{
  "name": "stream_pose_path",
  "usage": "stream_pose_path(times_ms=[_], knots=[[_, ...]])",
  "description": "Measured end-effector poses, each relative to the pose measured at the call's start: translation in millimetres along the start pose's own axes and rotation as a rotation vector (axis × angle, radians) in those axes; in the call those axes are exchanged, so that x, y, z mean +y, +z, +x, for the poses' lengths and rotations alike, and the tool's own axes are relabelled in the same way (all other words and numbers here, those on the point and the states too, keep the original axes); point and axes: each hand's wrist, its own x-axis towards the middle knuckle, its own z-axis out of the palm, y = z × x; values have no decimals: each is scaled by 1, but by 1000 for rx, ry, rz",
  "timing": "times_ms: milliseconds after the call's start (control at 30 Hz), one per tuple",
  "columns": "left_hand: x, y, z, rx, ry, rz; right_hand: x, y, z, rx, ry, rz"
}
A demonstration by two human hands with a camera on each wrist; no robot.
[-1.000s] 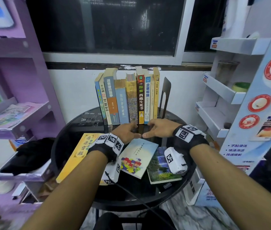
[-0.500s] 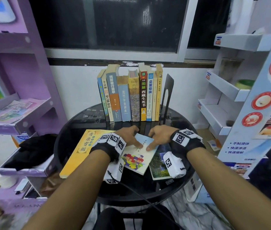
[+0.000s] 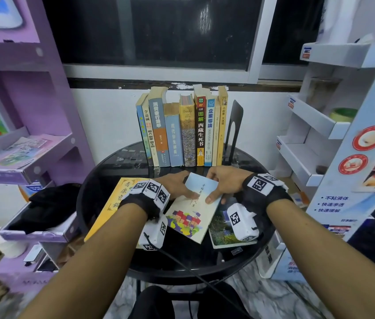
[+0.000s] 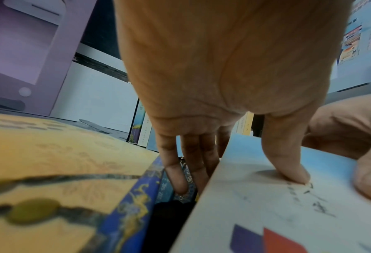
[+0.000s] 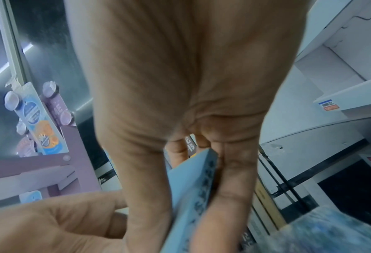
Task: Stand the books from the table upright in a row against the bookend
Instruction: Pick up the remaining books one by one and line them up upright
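Observation:
A row of upright books (image 3: 182, 134) stands at the back of the round black table (image 3: 182, 261), its right end beside the black bookend (image 3: 233, 130). A light blue book with coloured houses (image 3: 193, 215) lies in front, its far end lifted. My left hand (image 3: 185, 188) grips its left edge, thumb on the cover (image 4: 288, 167), fingers underneath. My right hand (image 3: 214, 187) pinches its right edge (image 5: 193, 196) the same way. A yellow book (image 3: 113, 203) lies flat to the left, and a green landscape book (image 3: 221, 229) lies partly under the blue one.
A purple shelf unit (image 3: 32, 146) stands left of the table and a white display rack (image 3: 315, 134) stands to the right. A wall and dark window are behind the row. A dark blue book (image 4: 136, 196) lies under the yellow one.
Both hands drew back from the foot of the row to the flat light blue book, took hold of its two sides and raised its far end.

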Motion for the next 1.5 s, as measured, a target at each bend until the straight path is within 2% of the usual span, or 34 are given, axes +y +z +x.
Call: stream_pose_path(times_ms=[167,300,433,533,667,833,1033,1133,1300,1500], knots=[[-1,-4,-3,22,50,-193,-6,-8,-3,29,-47,98],[2,-9,-6,64,89,-326,-11,-16,-10,102,-101,70],[4,-16,-6,165,156,-393,-9,-24,-13,220,-166,102],[9,-18,-2,242,219,-494,-8,-27,-14,297,-216,221],[21,-19,2,315,282,-603,-5,-31,-18,293,-252,429],[36,-19,12,320,323,-633,4,-39,-24,291,-246,464],[64,-21,22,401,377,-472,20,-51,-32,412,-235,383],[77,-29,26,528,438,-323,30,-56,-34,448,-201,323],[97,-48,28,820,561,-35,44,-64,-30,536,-144,181],[119,-78,44,939,587,225,57,-75,-13,648,-104,43]])
